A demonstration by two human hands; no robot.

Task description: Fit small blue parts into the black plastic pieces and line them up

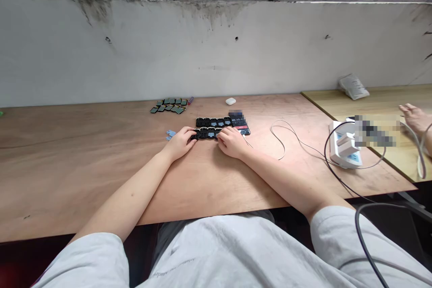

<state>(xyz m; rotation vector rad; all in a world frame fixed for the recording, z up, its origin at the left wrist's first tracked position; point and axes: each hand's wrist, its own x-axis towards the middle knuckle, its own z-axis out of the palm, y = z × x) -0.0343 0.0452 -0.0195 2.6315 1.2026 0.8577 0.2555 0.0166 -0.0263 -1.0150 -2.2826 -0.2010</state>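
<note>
Fingers of left hand (181, 141) and right hand (230, 141) curled, pressing opposite ends of black tray strip (206, 133) (steadying it flat); second strip (213, 122) just beyond.

Bench (84, 162): runs along the wall (135, 54).
Near strip of trays (206, 134): centre of bench, between left hand (180, 141) at its left end and right hand (231, 141) at its right end, both touching it.
Far strip of trays (213, 122): just behind the near strip, parallel.
Phone (240, 125): at the far strip's right end, behind the right hand.
Small chips (170, 134): just left of the left hand.
Cluster of cards (169, 105): behind and left of the strips, near the wall.
Earbud case (230, 101): behind the phone.
Loose cable (286, 137): right of the phone.
Power strip (344, 148): far right, at the bench edge.
Second bench (371, 99): adjoining on the right; another person's hand (415, 117) on it.
</note>
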